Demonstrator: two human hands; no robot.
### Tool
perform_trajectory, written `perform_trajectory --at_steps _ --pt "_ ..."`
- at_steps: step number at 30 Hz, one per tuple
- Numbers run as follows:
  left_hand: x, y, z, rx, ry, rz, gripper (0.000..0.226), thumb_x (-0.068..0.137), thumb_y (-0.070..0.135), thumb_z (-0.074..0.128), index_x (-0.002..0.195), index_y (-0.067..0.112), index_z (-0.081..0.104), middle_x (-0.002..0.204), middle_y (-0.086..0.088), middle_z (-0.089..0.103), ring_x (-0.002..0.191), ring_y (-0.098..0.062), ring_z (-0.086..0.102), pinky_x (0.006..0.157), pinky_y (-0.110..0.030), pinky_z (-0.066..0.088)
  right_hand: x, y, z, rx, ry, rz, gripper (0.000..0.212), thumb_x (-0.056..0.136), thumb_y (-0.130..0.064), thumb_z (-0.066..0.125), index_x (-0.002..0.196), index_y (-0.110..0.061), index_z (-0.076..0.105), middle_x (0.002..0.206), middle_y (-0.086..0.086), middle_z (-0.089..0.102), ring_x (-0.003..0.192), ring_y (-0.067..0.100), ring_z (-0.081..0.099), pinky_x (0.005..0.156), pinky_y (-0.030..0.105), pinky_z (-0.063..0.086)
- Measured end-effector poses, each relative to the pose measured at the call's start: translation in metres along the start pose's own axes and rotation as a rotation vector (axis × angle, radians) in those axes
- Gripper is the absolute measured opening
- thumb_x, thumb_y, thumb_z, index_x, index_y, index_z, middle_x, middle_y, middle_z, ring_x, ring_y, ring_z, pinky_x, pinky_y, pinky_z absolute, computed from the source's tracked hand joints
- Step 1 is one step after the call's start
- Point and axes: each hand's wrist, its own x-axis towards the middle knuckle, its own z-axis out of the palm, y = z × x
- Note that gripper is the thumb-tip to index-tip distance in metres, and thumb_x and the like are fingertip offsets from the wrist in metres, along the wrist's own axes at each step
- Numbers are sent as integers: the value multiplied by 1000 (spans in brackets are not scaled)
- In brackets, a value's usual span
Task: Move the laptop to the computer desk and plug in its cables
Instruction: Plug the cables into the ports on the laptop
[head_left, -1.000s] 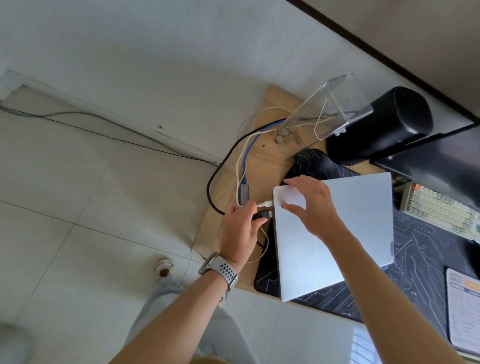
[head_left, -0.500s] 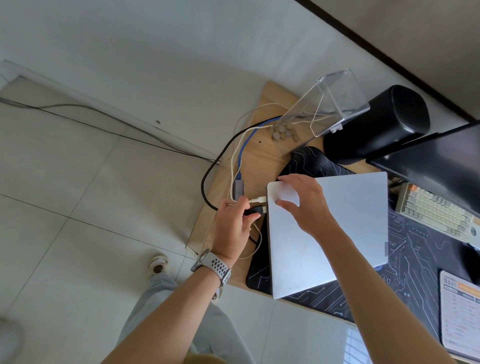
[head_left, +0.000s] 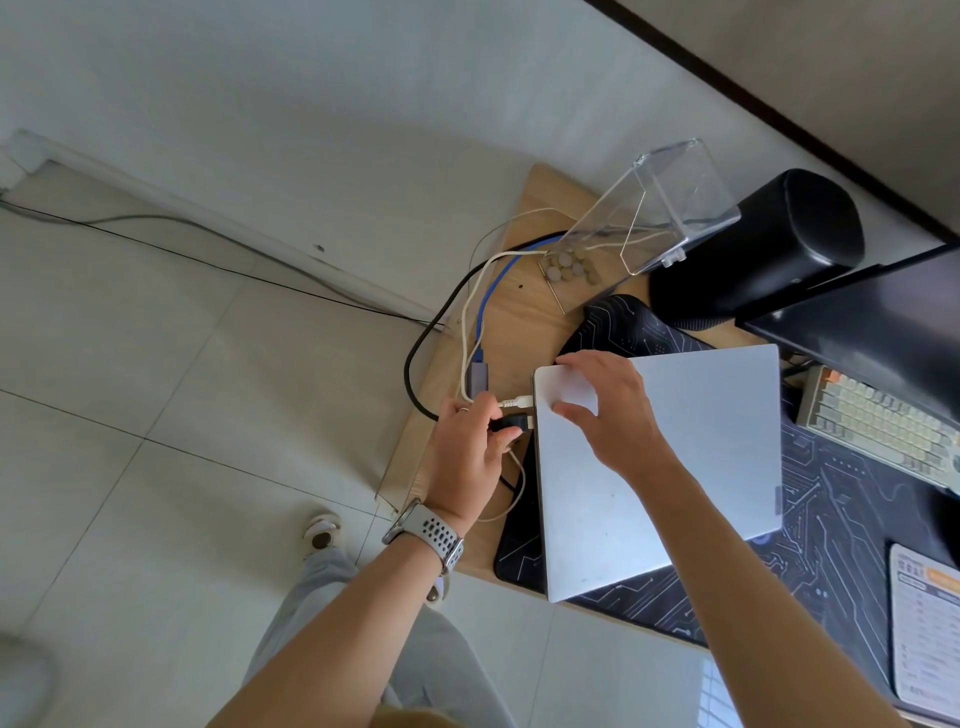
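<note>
A closed silver laptop (head_left: 691, 467) lies on a dark desk mat (head_left: 831, 530) on the wooden computer desk (head_left: 524, 322). My left hand (head_left: 467, 452) pinches a black cable plug (head_left: 511, 422) against the laptop's left edge. Just above it a white cable plug (head_left: 517, 401) sits at the same edge. My right hand (head_left: 608, 410) presses flat on the laptop's lid near that corner, fingers spread. A grey adapter on a blue cable (head_left: 478, 376) lies loose on the desk beside the plugs.
A clear plastic box (head_left: 660, 208) and a black cylinder speaker (head_left: 763, 249) stand at the back. A monitor (head_left: 883, 322) and keyboard (head_left: 878, 426) are on the right. A card (head_left: 924, 634) lies at the mat's near right. The desk's left edge drops to tiled floor.
My left hand stays on the black plug at the laptop's side, pressed slightly closer. The right hand keeps holding the lid down. The view shifted a little.
</note>
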Motion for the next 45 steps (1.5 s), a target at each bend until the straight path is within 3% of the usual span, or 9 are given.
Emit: perform_trajectory --at_steps 3,8,11,14,19,25,30,38,45 --pt "-1 3 1 -30 9 -35 16 78 12 74 82 6 59 69 -6 62 71 -18 53 55 -12 36 0 -1 0 3 3 4 44 81 -21 71 122 -13 57 125 6 58 120 25 46 103 38 30" --pt "-5 4 4 -68 32 -80 12 80 7 71 86 5 60 75 -9 63 71 6 48 57 -4 41 1 -3 -1 15 -4 14 44 80 -19 72 121 -12 58 124 7 58 118 25 47 102 39 33" --pt "-2 6 1 -69 28 -40 12 79 4 72 82 4 60 72 -9 63 73 -11 53 58 -8 43 2 -5 -3 42 -18 38 44 80 -18 72 121 -13 58 124 6 57 119 24 45 103 40 35" --pt "3 7 -2 -23 11 27 13 77 2 72 78 3 58 67 -8 61 74 -22 52 55 -25 45 3 -6 -5 60 -22 42 44 80 -17 72 121 -13 58 124 6 57 119 24 44 102 40 36" --pt "2 5 0 15 8 51 15 77 5 73 79 2 58 67 -9 61 76 -25 54 55 -27 48 3 -8 -6 63 -33 55 43 80 -17 72 121 -12 58 122 6 56 117 23 43 93 27 32" --pt "4 9 -8 122 -20 180 19 77 20 66 75 3 57 57 -4 57 70 -24 52 55 -26 42 4 -10 -7 74 -33 64 43 80 -16 73 120 -12 59 122 6 56 116 22 43 91 25 30" --pt "7 3 -13 156 -112 234 24 70 8 80 80 2 59 60 -5 60 72 -26 54 59 -27 46 4 -9 -7 73 -35 66 43 80 -17 73 120 -12 59 121 6 57 115 22 43 92 26 30" --pt "4 8 -13 150 -105 215 25 67 -5 78 82 1 60 64 -8 63 76 -29 58 59 -32 53 4 -9 -7 69 -41 69 43 80 -17 73 120 -11 58 121 7 56 115 22 42 91 26 30" --pt "1 14 -12 183 -42 238 6 79 10 58 81 5 57 61 -6 62 75 -28 56 52 -34 52 7 -9 -7 74 -50 59 43 78 -15 74 118 -10 59 115 7 57 111 23 43 89 26 31"
